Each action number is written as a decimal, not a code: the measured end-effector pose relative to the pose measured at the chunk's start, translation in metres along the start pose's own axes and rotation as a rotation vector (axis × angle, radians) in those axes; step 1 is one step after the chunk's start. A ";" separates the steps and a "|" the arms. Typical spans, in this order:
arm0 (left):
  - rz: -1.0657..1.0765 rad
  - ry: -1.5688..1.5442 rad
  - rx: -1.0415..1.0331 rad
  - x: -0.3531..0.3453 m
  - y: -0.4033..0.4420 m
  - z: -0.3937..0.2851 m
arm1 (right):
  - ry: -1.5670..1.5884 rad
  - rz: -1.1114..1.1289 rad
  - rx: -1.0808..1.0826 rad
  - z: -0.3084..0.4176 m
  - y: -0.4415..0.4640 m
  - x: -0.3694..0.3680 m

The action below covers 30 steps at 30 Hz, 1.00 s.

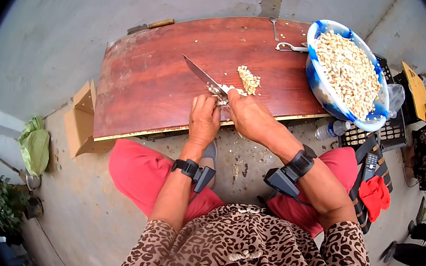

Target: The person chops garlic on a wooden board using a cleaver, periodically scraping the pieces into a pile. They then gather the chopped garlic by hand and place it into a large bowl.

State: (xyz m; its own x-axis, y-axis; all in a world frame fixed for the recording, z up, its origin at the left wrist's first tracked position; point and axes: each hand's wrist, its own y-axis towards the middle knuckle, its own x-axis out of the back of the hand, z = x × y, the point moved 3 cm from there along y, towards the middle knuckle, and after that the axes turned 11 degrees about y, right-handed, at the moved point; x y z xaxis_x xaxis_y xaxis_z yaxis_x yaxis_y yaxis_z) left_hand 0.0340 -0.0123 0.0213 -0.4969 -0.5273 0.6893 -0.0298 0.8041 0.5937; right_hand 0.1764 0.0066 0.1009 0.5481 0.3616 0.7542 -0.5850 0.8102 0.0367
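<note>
My right hand [248,113] is closed round the handle end of a knife [202,73], whose blade points to the upper left over the red-brown table [149,89]. Under and beside the blade lies a small heap of chopped pale pieces [222,95], close to the table's front edge. My left hand [204,117] rests at that heap with its fingers bent together; whatever they press on is hidden. Just beyond my right hand sits another small pile of yellowish chopped bits [248,80].
A blue and white basin [311,73] full of pale pieces stands at the table's right end, near scissors [291,47] and a spoon [273,28]. Another tool with a wooden handle [161,23] lies at the back edge. A bottle [332,130] stands below right. People are at the far right.
</note>
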 end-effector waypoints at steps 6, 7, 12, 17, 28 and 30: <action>0.026 0.008 -0.006 0.001 0.001 0.000 | -0.034 0.020 0.021 -0.009 0.001 -0.013; 0.020 0.001 -0.011 0.002 0.000 0.001 | -0.028 0.017 0.017 -0.009 0.001 -0.012; 0.007 -0.028 0.004 0.002 0.000 -0.002 | -0.016 0.029 -0.005 0.004 0.000 0.001; 0.027 -0.009 -0.015 0.000 -0.001 0.002 | -0.035 0.012 0.031 -0.012 0.002 -0.014; 0.021 -0.013 -0.005 0.000 -0.002 0.002 | -0.035 -0.012 0.042 -0.008 -0.001 -0.016; 0.031 -0.010 -0.007 0.001 -0.001 0.002 | -0.015 -0.009 0.044 -0.011 0.002 -0.014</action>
State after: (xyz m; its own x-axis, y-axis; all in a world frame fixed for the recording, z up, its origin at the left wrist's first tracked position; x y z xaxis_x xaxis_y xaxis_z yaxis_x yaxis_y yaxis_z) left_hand 0.0317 -0.0132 0.0204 -0.5061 -0.4995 0.7031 -0.0086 0.8181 0.5750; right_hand 0.1740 0.0084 0.0833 0.5448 0.3469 0.7635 -0.6060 0.7922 0.0725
